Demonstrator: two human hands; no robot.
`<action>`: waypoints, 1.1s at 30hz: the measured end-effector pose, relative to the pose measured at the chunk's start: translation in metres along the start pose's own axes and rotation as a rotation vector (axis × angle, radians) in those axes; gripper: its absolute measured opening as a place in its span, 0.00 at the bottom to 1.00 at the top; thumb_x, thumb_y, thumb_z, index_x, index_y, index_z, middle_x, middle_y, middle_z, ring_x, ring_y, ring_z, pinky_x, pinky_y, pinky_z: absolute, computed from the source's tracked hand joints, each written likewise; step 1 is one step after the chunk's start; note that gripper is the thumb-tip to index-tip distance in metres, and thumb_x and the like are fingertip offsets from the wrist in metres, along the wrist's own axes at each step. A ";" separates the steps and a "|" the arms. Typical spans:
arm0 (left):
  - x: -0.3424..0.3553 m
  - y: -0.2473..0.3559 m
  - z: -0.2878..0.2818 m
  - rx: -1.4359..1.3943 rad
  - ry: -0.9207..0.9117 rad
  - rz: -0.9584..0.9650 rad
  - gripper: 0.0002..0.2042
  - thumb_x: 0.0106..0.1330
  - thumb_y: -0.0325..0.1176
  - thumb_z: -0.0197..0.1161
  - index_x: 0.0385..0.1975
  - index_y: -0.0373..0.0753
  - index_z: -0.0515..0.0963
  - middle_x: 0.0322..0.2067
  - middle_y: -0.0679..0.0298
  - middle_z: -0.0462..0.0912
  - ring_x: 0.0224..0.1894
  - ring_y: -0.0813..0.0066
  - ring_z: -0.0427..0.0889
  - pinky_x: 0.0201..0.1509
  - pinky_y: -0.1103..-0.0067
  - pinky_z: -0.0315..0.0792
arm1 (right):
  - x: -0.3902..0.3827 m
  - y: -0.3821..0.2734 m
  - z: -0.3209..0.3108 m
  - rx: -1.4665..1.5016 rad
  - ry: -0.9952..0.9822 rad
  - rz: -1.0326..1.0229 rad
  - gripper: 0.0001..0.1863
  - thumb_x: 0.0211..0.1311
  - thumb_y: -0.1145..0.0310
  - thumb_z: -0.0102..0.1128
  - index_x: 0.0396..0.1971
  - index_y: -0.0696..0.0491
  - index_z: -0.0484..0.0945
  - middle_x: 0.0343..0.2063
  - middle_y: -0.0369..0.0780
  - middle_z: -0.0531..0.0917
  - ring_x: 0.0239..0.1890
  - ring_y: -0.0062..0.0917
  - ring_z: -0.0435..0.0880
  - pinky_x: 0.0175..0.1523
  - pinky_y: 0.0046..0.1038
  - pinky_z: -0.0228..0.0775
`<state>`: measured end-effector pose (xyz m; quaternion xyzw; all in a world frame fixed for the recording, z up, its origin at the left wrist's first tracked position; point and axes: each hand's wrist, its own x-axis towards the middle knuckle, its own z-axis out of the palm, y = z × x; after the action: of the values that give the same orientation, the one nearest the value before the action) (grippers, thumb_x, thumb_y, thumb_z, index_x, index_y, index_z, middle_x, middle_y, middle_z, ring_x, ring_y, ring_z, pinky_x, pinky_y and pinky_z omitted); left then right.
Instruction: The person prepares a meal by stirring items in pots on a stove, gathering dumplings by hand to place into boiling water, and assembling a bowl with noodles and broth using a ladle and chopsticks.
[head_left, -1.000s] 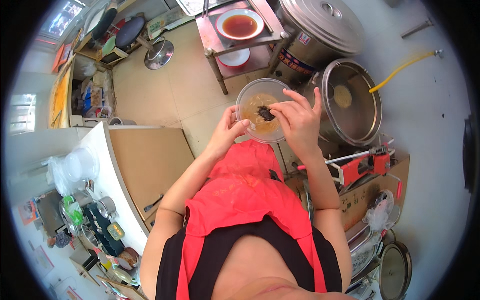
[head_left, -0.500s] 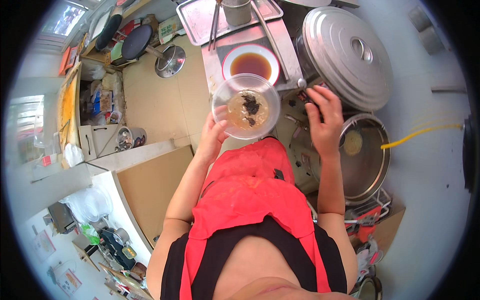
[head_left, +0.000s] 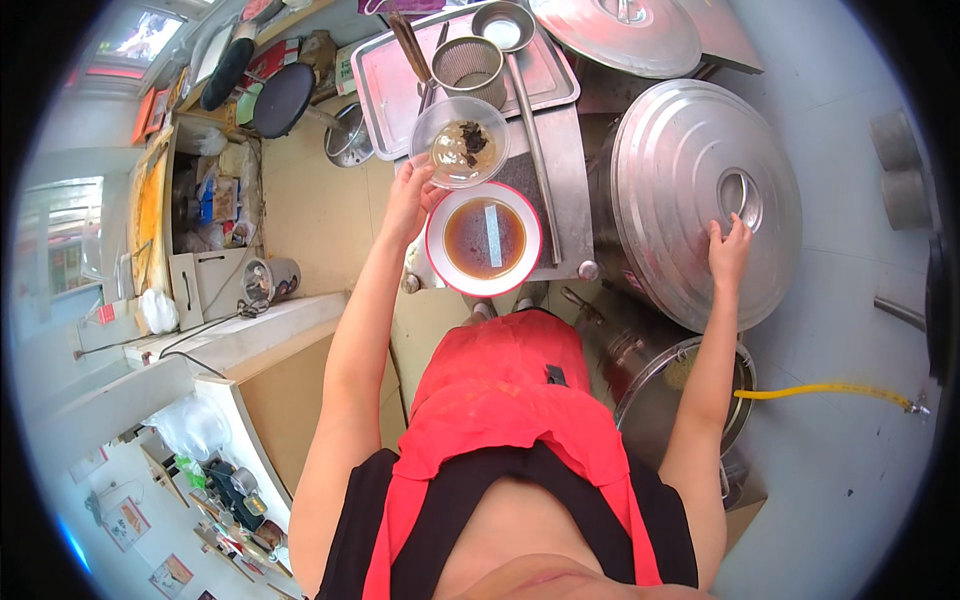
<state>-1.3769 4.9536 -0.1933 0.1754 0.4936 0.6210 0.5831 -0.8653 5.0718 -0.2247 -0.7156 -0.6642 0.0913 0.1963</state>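
My left hand [head_left: 411,197] grips a clear plastic bowl [head_left: 424,128] by its near left side. In that bowl are a cloudy liquid and a clump of dark shreds. Just nearer to me, a white bowl with a red rim [head_left: 441,264] holds brown broth, with a pale streak of reflected light on it. My right hand [head_left: 729,248] lies over a large round metal pot lid [head_left: 670,170], fingertips at the near edge of its handle [head_left: 741,195]. Thumb and fingers are apart; a firm hold on the handle does not show.
On the metal table stand a tray [head_left: 382,90], a wire-mesh strainer [head_left: 469,72] and a long-handled ladle [head_left: 532,140]. Another metal lid [head_left: 610,35] lies beyond. An open metal pot [head_left: 640,375] stands near my right arm, beside a yellow hose [head_left: 830,389].
My left hand has carried the plastic bowl forward, past the red-rimmed bowl. My right hand has moved right, onto the pot lid's handle. The view has shifted forward.
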 end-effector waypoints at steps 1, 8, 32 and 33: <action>0.011 -0.003 -0.006 0.036 0.039 -0.013 0.17 0.66 0.29 0.52 0.53 0.35 0.63 0.47 0.57 0.75 0.46 0.68 0.78 0.52 0.73 0.74 | 0.012 0.001 0.003 -0.039 0.008 0.002 0.26 0.59 0.58 0.59 0.54 0.55 0.69 0.52 0.49 0.69 0.50 0.43 0.75 0.52 0.38 0.69; 0.048 -0.030 -0.039 0.129 0.095 -0.125 0.13 0.66 0.31 0.55 0.48 0.38 0.65 0.42 0.61 0.76 0.42 0.74 0.78 0.45 0.79 0.74 | 0.048 -0.006 0.011 -0.220 0.106 0.114 0.25 0.59 0.55 0.58 0.52 0.52 0.69 0.52 0.47 0.72 0.51 0.42 0.75 0.49 0.41 0.70; 0.002 -0.007 -0.065 0.705 0.220 0.029 0.15 0.68 0.37 0.55 0.48 0.33 0.75 0.35 0.65 0.81 0.34 0.81 0.77 0.41 0.81 0.73 | 0.054 0.057 -0.003 -0.283 0.188 0.021 0.18 0.64 0.53 0.51 0.42 0.51 0.78 0.26 0.44 0.82 0.28 0.43 0.81 0.31 0.42 0.69; 0.012 0.000 -0.057 0.718 0.211 0.103 0.15 0.68 0.37 0.56 0.47 0.33 0.75 0.34 0.65 0.81 0.33 0.81 0.77 0.40 0.82 0.72 | 0.044 0.065 -0.007 -0.279 0.207 0.006 0.17 0.64 0.54 0.51 0.42 0.51 0.78 0.26 0.45 0.82 0.28 0.43 0.81 0.31 0.42 0.69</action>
<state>-1.4248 4.9408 -0.2231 0.3283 0.7276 0.4515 0.3987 -0.7987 5.1116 -0.2392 -0.7434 -0.6445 -0.0753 0.1623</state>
